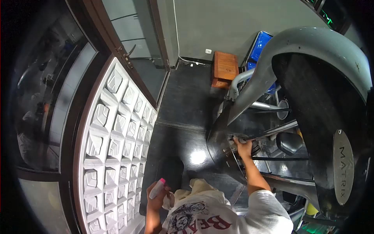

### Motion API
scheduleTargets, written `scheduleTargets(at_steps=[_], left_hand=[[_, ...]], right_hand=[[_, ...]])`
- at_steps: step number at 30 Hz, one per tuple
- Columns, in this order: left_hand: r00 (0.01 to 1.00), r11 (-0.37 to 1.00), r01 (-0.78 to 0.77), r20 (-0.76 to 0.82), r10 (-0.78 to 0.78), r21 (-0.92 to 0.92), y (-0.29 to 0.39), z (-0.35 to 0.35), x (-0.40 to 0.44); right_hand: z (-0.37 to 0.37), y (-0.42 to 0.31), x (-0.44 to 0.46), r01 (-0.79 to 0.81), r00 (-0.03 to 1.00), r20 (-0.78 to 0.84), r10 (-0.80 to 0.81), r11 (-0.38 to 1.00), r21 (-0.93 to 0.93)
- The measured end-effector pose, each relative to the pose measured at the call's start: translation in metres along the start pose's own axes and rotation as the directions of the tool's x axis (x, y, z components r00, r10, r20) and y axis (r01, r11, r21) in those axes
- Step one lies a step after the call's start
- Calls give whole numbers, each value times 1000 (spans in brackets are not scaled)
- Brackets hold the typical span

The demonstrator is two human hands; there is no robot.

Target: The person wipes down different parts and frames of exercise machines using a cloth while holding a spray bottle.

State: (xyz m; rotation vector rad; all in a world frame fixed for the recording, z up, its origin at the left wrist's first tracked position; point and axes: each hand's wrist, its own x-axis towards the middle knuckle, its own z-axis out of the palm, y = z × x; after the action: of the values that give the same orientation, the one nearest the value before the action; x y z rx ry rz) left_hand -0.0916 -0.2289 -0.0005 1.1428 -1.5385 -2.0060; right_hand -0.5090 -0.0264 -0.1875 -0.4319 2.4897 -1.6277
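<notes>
My left hand [154, 201], low at the left of my body, is wrapped round a small pale spray bottle [157, 190] with a pink top. My right arm reaches out to the exercise machine [290, 43], a big grey and black frame with a MATRIX plate [343, 167]. Down at its lower part, among the dark bars, my right hand [244, 149] has its fingers curled in against the frame. Whatever lies under those fingers is too small and partly hidden to make out.
To the left stands a white panel [113, 148] of raised squares, beside a glass door [136, 43] with a handle. A wooden box-like stool [225, 67] and blue chairs [260, 45] are by the back wall. The dark floor [183, 101] is shiny.
</notes>
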Motion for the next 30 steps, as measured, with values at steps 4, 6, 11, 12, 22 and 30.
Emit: scheduleTargets(at_steps=[4, 6, 11, 12, 22, 30], left_hand=[[999, 999, -48, 21, 48, 4, 1, 2, 5], [997, 998, -50, 53, 52, -50, -3, 6, 11], [989, 996, -35, 143, 47, -79, 4, 25, 24], [987, 996, -38, 151, 50, -82, 5, 28, 25], [980, 993, -48, 189, 69, -112, 18, 41, 33], [987, 991, -116, 107, 123, -69, 29, 21, 33]], right_hand=[[-41, -128, 3, 149, 956, -250, -153, 988, -34], [-65, -178, 11, 351, 854, -358, -378, 926, -142], [-88, -282, 21, 498, 737, -495, -460, 865, -62], [-87, -281, 24, 490, 709, -517, -480, 862, -128], [-17, -104, 0, 236, 953, -232, -196, 958, 161], [-19, -102, 14, 205, 935, -320, -154, 970, 133]])
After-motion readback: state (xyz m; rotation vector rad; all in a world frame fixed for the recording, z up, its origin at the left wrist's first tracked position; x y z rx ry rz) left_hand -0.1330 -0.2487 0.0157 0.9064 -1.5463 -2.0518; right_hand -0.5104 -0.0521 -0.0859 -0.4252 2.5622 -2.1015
